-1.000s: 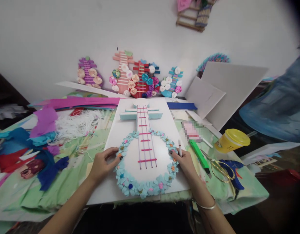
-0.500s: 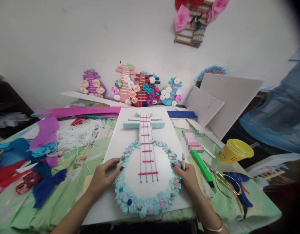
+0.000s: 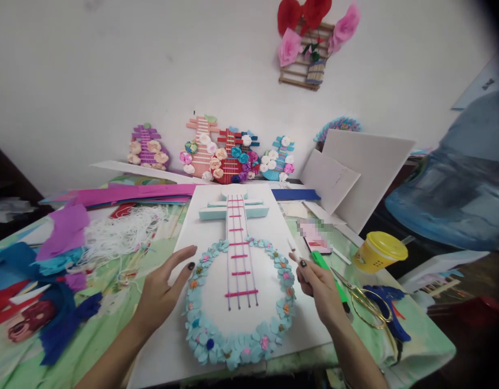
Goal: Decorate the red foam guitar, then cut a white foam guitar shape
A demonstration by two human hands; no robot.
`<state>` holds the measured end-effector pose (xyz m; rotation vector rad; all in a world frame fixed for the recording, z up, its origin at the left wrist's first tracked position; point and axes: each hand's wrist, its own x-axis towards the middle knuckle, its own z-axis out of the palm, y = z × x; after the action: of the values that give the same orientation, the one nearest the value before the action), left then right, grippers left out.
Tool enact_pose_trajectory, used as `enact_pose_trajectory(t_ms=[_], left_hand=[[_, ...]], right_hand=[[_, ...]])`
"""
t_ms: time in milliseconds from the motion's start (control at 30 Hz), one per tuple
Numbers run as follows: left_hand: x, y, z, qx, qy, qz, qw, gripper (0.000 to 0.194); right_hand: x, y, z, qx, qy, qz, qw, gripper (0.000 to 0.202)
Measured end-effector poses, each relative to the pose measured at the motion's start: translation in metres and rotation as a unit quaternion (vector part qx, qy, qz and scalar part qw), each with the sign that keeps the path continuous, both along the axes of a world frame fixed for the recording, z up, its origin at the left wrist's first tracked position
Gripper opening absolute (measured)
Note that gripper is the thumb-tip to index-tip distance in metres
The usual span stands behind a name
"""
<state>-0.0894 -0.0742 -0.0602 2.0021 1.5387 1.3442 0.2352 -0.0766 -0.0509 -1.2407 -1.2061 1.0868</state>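
A white lute-shaped craft [image 3: 217, 281] lies on a white board [image 3: 184, 232], its round body edged with pale blue paper flowers, with purple strings and pink crossbars running down the middle. Just left of the flower rim is my left hand [image 3: 160, 286], its thumb and fingers apart and holding nothing. On the right, above the board's edge, my right hand [image 3: 318, 283] is closed around a thin white stick [image 3: 293, 246], whose tip points up and away. The far end of the stick looks blurred.
White string [image 3: 126, 227] and coloured paper [image 3: 67, 229] lie to the left. A phone [image 3: 316, 237], green cutter [image 3: 324, 265], gold scissors [image 3: 369, 308] and yellow tub [image 3: 381, 251] are on the right. Finished lute crafts [image 3: 201, 146] lean against the wall.
Both hands have come off the flower rim. My left hand has opened beside it, and my right hand has lifted with the thin stick. The view has shifted slightly.
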Motion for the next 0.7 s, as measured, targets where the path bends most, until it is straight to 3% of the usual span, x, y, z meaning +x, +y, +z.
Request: enact_pose_trajectory(t_ms=[33, 100, 167, 233, 300, 367, 500, 700], left_hand=[[0.009, -0.002, 0.014, 0.050, 0.052, -0.013, 0.997, 0.035], [0.030, -0.006, 0.041, 0.145, 0.134, -0.097, 0.976, 0.044], [0.050, -0.007, 0.063, 0.215, 0.200, -0.165, 0.942, 0.048], [0.065, -0.006, 0.075, 0.253, 0.240, -0.192, 0.917, 0.043], [0.072, -0.002, 0.078, 0.265, 0.245, -0.202, 0.911, 0.028], [0.073, 0.002, 0.074, 0.248, 0.213, -0.203, 0.923, 0.016], [0.068, 0.004, 0.066, 0.203, 0.166, -0.197, 0.945, 0.014], [0.068, 0.002, 0.066, 0.175, 0.158, -0.202, 0.951, 0.014]], right_hand=[[-0.004, -0.004, 0.010, -0.011, 0.004, 0.047, 0.999, 0.038], [-0.012, -0.013, 0.030, -0.037, 0.007, 0.133, 0.990, 0.030], [-0.022, -0.020, 0.047, -0.047, 0.006, 0.177, 0.983, 0.027], [-0.029, -0.024, 0.059, -0.035, 0.013, 0.198, 0.979, 0.027], [-0.033, -0.025, 0.067, -0.017, 0.039, 0.210, 0.977, 0.027], [-0.035, -0.024, 0.070, -0.003, 0.082, 0.215, 0.973, 0.030], [-0.038, -0.016, 0.066, 0.027, 0.169, 0.219, 0.961, 0.034], [-0.050, -0.007, 0.061, 0.039, 0.231, 0.232, 0.944, 0.020]])
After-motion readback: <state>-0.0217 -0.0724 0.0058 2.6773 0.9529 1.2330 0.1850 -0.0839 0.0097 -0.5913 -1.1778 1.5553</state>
